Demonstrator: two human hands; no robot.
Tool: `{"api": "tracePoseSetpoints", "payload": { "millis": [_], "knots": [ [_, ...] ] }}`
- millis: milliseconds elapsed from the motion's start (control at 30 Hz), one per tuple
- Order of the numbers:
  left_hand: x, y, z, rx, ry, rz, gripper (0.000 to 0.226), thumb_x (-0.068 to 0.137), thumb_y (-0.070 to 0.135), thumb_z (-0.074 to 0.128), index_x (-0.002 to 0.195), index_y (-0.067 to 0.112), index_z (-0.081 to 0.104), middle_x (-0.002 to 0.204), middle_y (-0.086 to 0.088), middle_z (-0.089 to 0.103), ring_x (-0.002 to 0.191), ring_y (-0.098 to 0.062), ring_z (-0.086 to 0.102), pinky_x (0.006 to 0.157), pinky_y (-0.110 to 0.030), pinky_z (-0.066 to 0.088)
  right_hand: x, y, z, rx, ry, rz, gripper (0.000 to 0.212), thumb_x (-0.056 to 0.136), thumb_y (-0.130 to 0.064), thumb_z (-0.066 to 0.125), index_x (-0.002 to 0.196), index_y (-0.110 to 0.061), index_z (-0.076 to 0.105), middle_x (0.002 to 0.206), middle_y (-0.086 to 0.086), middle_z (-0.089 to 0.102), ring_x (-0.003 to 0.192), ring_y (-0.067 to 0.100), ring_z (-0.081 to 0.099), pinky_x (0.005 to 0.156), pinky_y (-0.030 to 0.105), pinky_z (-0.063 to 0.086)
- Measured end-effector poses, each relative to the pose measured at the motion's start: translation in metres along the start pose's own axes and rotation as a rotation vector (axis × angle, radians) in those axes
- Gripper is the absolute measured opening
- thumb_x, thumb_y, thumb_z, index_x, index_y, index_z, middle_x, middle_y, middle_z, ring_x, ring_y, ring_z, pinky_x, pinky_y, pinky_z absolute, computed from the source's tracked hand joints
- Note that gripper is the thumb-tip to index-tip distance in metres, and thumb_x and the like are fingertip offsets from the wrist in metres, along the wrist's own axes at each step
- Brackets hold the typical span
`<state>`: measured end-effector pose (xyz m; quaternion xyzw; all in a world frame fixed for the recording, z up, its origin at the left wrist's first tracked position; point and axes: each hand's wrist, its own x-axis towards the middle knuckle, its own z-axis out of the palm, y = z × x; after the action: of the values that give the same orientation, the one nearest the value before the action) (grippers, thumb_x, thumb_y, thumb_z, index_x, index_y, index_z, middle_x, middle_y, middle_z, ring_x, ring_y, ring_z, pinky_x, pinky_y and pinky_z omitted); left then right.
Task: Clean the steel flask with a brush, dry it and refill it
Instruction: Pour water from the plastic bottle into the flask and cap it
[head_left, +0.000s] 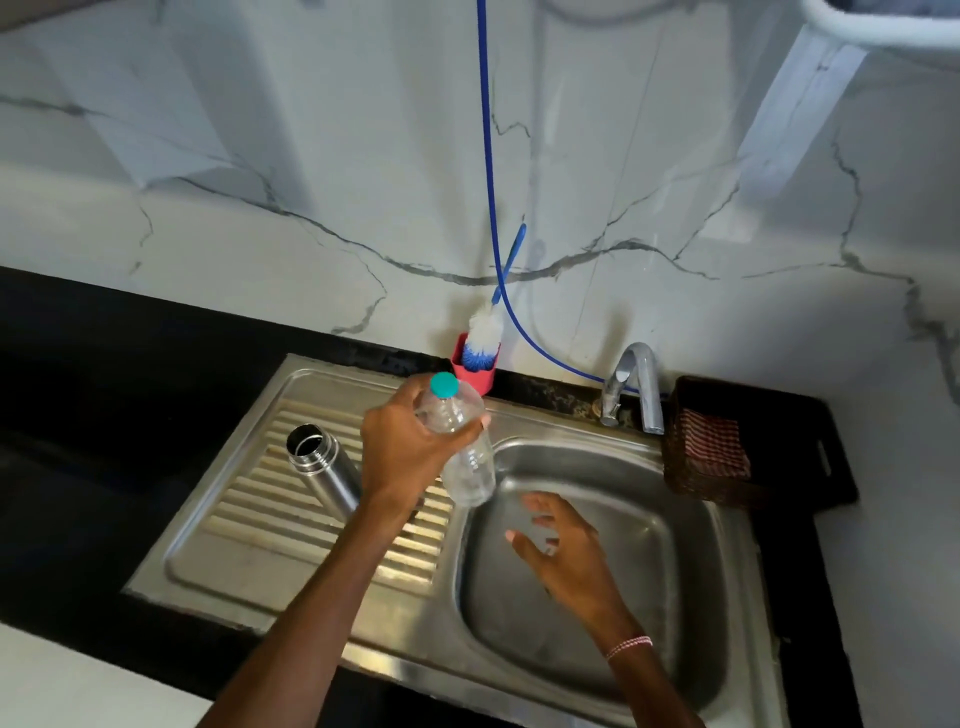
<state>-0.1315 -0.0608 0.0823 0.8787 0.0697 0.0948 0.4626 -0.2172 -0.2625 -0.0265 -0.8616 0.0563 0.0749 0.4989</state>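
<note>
The steel flask (322, 465) stands uncapped on the ribbed drainboard (291, 514), its open mouth toward me. My left hand (402, 449) grips a clear plastic bottle (462, 452) with a teal cap, held above the sink's left rim. My right hand (563, 545) hovers over the sink basin (649, 597) with fingers spread, holding nothing. A blue-and-white bottle brush (483, 338) stands bristles-down in a red holder (475, 371) behind the sink.
A steel tap (636, 384) rises at the back right of the basin. A blue hose (488, 156) hangs down the marble wall to the tap. A dark wicker basket (711, 447) with a red checked cloth sits on a black tray at right.
</note>
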Motion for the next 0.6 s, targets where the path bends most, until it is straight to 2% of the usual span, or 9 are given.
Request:
{"api": "tracePoseSetpoints", "payload": {
  "millis": [33, 133, 200, 267, 367, 467, 533, 600],
  "knots": [
    [0.012, 0.001, -0.001, 0.011, 0.017, -0.001, 0.074, 0.064, 0.043, 0.096, 0.127, 0.020, 0.067, 0.105, 0.010, 0.071, 0.087, -0.003, 0.067, 0.072, -0.006, 0.050, 0.001, 0.005, 0.001, -0.009, 0.013, 0.012, 0.045, 0.083, -0.039, 0.079, 0.122, -0.037, 0.057, 0.119, -0.025, 0.062, 0.105, -0.005, 0.062, 0.088, 0.025, 0.057],
    [0.058, 0.001, -0.003, 0.072, 0.070, -0.013, 0.077, 0.064, 0.045, 0.095, 0.130, 0.020, 0.064, 0.115, 0.000, 0.074, 0.093, -0.010, 0.068, 0.082, -0.021, 0.056, 0.011, 0.016, 0.008, -0.038, 0.045, -0.001, 0.026, 0.086, -0.032, 0.077, 0.109, -0.033, 0.065, 0.105, -0.021, 0.069, 0.093, -0.004, 0.066, 0.082, 0.022, 0.056],
    [0.087, 0.000, -0.007, 0.121, 0.096, -0.018, 0.080, 0.063, 0.049, 0.095, 0.131, 0.020, 0.063, 0.117, -0.003, 0.075, 0.097, -0.014, 0.070, 0.089, -0.030, 0.059, 0.017, 0.016, 0.015, -0.101, 0.011, -0.016, 0.021, 0.088, -0.031, 0.074, 0.108, -0.033, 0.065, 0.098, -0.024, 0.065, 0.087, -0.012, 0.061, 0.077, 0.008, 0.047],
    [0.116, -0.004, -0.012, 0.155, 0.109, -0.015, 0.081, 0.060, 0.052, 0.097, 0.128, 0.022, 0.065, 0.116, -0.003, 0.075, 0.103, -0.019, 0.071, 0.094, -0.037, 0.059, 0.026, 0.018, 0.028, -0.142, -0.032, -0.030, 0.024, 0.089, -0.035, 0.069, 0.113, -0.030, 0.066, 0.100, -0.025, 0.062, 0.085, -0.015, 0.057, 0.079, 0.005, 0.042],
    [0.155, -0.016, -0.016, 0.207, 0.047, -0.032, 0.079, 0.058, 0.053, 0.096, 0.124, 0.022, 0.066, 0.111, -0.001, 0.075, 0.108, -0.022, 0.068, 0.098, -0.036, 0.054, 0.038, 0.029, 0.055, -0.254, -0.172, -0.099, 0.041, 0.092, -0.047, 0.056, 0.130, -0.032, 0.058, 0.125, -0.016, 0.059, 0.106, -0.002, 0.057, 0.096, 0.024, 0.047],
    [0.187, -0.035, -0.014, 0.242, -0.029, -0.042, 0.078, 0.060, 0.053, 0.096, 0.123, 0.020, 0.065, 0.106, 0.001, 0.075, 0.115, -0.025, 0.064, 0.102, -0.040, 0.052, 0.044, 0.041, 0.083, -0.393, -0.323, -0.214, 0.052, 0.097, -0.049, 0.046, 0.148, -0.038, 0.038, 0.152, -0.012, 0.040, 0.136, 0.009, 0.043, 0.109, 0.031, 0.043],
    [0.200, -0.048, -0.011, 0.237, -0.062, -0.045, 0.076, 0.059, 0.052, 0.096, 0.120, 0.019, 0.065, 0.100, 0.003, 0.070, 0.113, -0.026, 0.065, 0.101, -0.042, 0.053, 0.045, 0.044, 0.099, -0.474, -0.356, -0.288, 0.059, 0.099, -0.048, 0.038, 0.155, -0.032, 0.029, 0.163, -0.006, 0.027, 0.148, 0.015, 0.031, 0.115, 0.034, 0.039],
    [0.211, -0.058, -0.009, 0.234, -0.077, -0.050, 0.076, 0.059, 0.052, 0.096, 0.120, 0.019, 0.065, 0.100, 0.004, 0.068, 0.114, -0.027, 0.064, 0.101, -0.044, 0.054, 0.050, 0.048, 0.112, -0.551, -0.298, -0.388, 0.061, 0.097, -0.046, 0.036, 0.155, -0.027, 0.030, 0.163, 0.001, 0.030, 0.148, 0.023, 0.034, 0.114, 0.037, 0.041]
  ]
}}
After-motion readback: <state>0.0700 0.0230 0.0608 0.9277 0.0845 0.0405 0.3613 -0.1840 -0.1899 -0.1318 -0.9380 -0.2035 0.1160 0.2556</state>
